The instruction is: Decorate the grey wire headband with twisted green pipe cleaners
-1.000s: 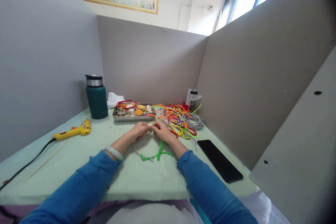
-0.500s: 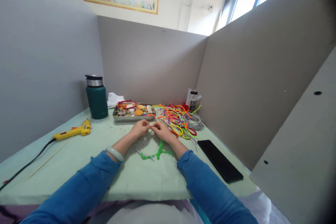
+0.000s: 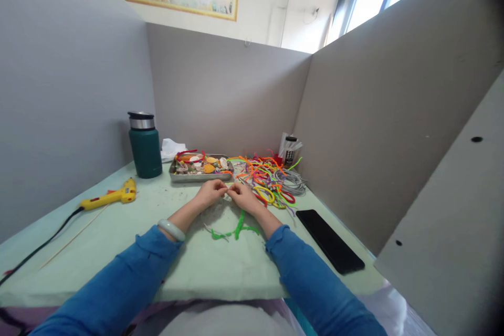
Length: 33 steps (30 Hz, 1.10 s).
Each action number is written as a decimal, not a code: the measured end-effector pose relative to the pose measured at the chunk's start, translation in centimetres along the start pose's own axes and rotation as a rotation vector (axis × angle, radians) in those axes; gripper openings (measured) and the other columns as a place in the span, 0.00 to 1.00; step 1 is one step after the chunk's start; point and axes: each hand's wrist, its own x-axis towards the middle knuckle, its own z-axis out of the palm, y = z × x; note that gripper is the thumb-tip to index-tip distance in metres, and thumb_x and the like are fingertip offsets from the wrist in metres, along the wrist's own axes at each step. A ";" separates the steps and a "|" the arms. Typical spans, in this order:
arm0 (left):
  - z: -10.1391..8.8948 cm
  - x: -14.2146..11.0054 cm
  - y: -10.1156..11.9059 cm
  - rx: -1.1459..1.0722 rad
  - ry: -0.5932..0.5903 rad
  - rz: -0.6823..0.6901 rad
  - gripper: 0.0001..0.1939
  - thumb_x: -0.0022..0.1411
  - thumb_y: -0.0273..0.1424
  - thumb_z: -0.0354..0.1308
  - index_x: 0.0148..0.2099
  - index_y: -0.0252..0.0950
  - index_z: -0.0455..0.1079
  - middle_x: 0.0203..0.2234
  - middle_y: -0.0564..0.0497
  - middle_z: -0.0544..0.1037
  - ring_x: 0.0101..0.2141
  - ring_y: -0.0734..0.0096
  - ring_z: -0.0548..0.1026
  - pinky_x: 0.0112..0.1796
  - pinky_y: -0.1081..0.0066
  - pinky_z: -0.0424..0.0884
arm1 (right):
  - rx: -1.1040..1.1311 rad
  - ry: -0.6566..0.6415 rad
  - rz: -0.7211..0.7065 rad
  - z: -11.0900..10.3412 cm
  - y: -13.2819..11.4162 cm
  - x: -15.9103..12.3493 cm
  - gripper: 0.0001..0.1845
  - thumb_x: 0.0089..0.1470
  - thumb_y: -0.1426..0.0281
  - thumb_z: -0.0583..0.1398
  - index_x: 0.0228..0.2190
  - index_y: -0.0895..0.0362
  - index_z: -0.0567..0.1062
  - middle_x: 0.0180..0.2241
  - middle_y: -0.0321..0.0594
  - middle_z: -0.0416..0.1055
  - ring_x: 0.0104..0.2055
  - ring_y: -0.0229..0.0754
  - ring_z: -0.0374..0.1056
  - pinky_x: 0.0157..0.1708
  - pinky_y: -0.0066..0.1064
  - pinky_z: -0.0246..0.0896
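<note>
My left hand (image 3: 211, 192) and my right hand (image 3: 241, 194) meet fingertip to fingertip above the table. Both are closed in a pinch; whatever lies between the fingers is too small to make out. Just below them rests a bent bright green pipe cleaner (image 3: 238, 227) with side branches, its upper end running up under my right hand. A thin grey wire (image 3: 206, 227) curves down from near my left wrist to the green piece. Around that wrist sits a pale bangle (image 3: 171, 230).
Behind my hands stands a metal tray (image 3: 200, 179) of shells and beads. Right of it lies a heap of coloured pipe cleaners (image 3: 264, 176) with a grey wire coil (image 3: 290, 182). A black phone (image 3: 329, 241), a yellow glue gun (image 3: 110, 198) and a green bottle (image 3: 145, 148) flank the work area.
Hardly anything differs. My fingers have shifted very slightly in their pinch, and the green pipe cleaner lies as before.
</note>
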 end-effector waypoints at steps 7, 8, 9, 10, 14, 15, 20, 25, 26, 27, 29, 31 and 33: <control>-0.2 0.1 0.1 0.097 0.040 0.060 0.16 0.51 0.38 0.54 0.34 0.32 0.75 0.24 0.49 0.77 0.22 0.72 0.70 0.23 0.75 0.63 | 0.021 0.027 0.014 0.2 0.5 0.3 0.08 0.49 0.67 0.55 0.24 0.58 0.70 0.21 0.33 0.66 0.25 0.35 0.60 0.25 0.24 0.51; -0.2 0.2 0.1 0.102 0.042 0.076 0.16 0.51 0.38 0.54 0.35 0.32 0.75 0.26 0.48 0.78 0.26 0.69 0.72 0.26 0.74 0.65 | 0.021 0.033 0.017 0.2 0.6 0.3 0.08 0.48 0.67 0.55 0.24 0.58 0.69 0.21 0.33 0.66 0.25 0.35 0.60 0.25 0.24 0.51; -0.2 0.3 0.0 0.106 0.042 0.092 0.16 0.50 0.37 0.55 0.36 0.31 0.76 0.28 0.47 0.79 0.29 0.66 0.74 0.29 0.73 0.67 | 0.021 0.038 0.019 0.2 0.6 0.3 0.07 0.48 0.67 0.55 0.24 0.58 0.69 0.21 0.33 0.66 0.25 0.35 0.60 0.25 0.24 0.51; -0.2 0.4 0.0 0.113 0.041 0.107 0.16 0.50 0.37 0.55 0.36 0.31 0.76 0.31 0.46 0.79 0.32 0.64 0.75 0.32 0.72 0.67 | 0.019 0.042 0.020 0.2 0.6 0.3 0.07 0.48 0.67 0.55 0.24 0.58 0.69 0.21 0.33 0.66 0.25 0.35 0.60 0.25 0.25 0.51; -0.3 0.5 -0.1 0.156 0.036 0.123 0.17 0.50 0.36 0.55 0.38 0.32 0.77 0.36 0.45 0.79 0.38 0.60 0.75 0.39 0.69 0.67 | 0.020 0.053 0.026 0.1 0.5 0.3 0.07 0.48 0.67 0.55 0.24 0.58 0.69 0.21 0.33 0.65 0.24 0.35 0.60 0.24 0.25 0.51; -0.3 0.5 0.0 0.169 0.038 0.122 0.17 0.51 0.37 0.55 0.39 0.32 0.77 0.36 0.45 0.79 0.38 0.60 0.75 0.40 0.68 0.67 | 0.022 0.055 0.027 0.1 0.5 0.3 0.07 0.48 0.67 0.55 0.24 0.58 0.69 0.21 0.33 0.65 0.24 0.35 0.60 0.24 0.25 0.51; -0.4 0.4 0.2 0.216 0.055 0.118 0.17 0.52 0.36 0.55 0.39 0.32 0.77 0.37 0.44 0.79 0.40 0.60 0.75 0.41 0.69 0.66 | 0.028 0.067 0.028 0.1 0.4 0.3 0.07 0.48 0.67 0.55 0.24 0.58 0.69 0.21 0.33 0.65 0.24 0.35 0.60 0.24 0.25 0.51; -0.4 0.4 0.1 0.211 0.070 0.134 0.17 0.52 0.37 0.55 0.38 0.31 0.78 0.36 0.43 0.79 0.39 0.60 0.75 0.40 0.69 0.66 | 0.056 0.071 0.022 0.0 0.1 0.2 0.07 0.48 0.67 0.55 0.25 0.58 0.68 0.21 0.33 0.65 0.24 0.35 0.60 0.25 0.25 0.52; -0.4 0.4 0.1 0.211 0.066 0.129 0.18 0.52 0.37 0.55 0.38 0.31 0.78 0.35 0.43 0.80 0.38 0.60 0.75 0.39 0.69 0.66 | 0.059 0.074 0.019 0.0 0.1 0.1 0.07 0.48 0.67 0.55 0.25 0.58 0.68 0.21 0.33 0.65 0.25 0.35 0.60 0.25 0.25 0.53; -0.4 0.4 0.1 0.212 0.060 0.124 0.18 0.52 0.38 0.54 0.38 0.31 0.78 0.34 0.44 0.80 0.37 0.61 0.75 0.38 0.69 0.66 | 0.062 0.077 0.016 0.0 0.0 0.1 0.07 0.48 0.67 0.55 0.25 0.58 0.68 0.21 0.33 0.65 0.25 0.35 0.60 0.25 0.25 0.53; -0.4 0.4 0.1 0.219 0.048 0.115 0.18 0.53 0.38 0.54 0.38 0.31 0.78 0.32 0.45 0.80 0.35 0.62 0.75 0.36 0.70 0.66 | 0.062 0.079 0.007 -0.1 -0.1 0.0 0.07 0.48 0.67 0.55 0.25 0.58 0.68 0.22 0.33 0.65 0.25 0.35 0.61 0.25 0.25 0.53; -0.5 0.4 0.2 0.232 0.040 0.117 0.18 0.53 0.38 0.53 0.37 0.32 0.78 0.30 0.46 0.80 0.32 0.64 0.74 0.33 0.71 0.65 | 0.061 0.080 -0.004 -0.1 -0.1 0.0 0.07 0.49 0.66 0.55 0.25 0.58 0.68 0.22 0.33 0.66 0.25 0.35 0.61 0.26 0.26 0.53; -0.5 0.4 0.3 0.238 0.045 0.127 0.17 0.53 0.37 0.53 0.36 0.32 0.78 0.29 0.47 0.80 0.31 0.66 0.73 0.31 0.72 0.63 | 0.058 0.083 -0.012 -0.1 -0.1 0.0 0.08 0.49 0.66 0.55 0.25 0.57 0.68 0.22 0.33 0.66 0.25 0.35 0.61 0.26 0.26 0.54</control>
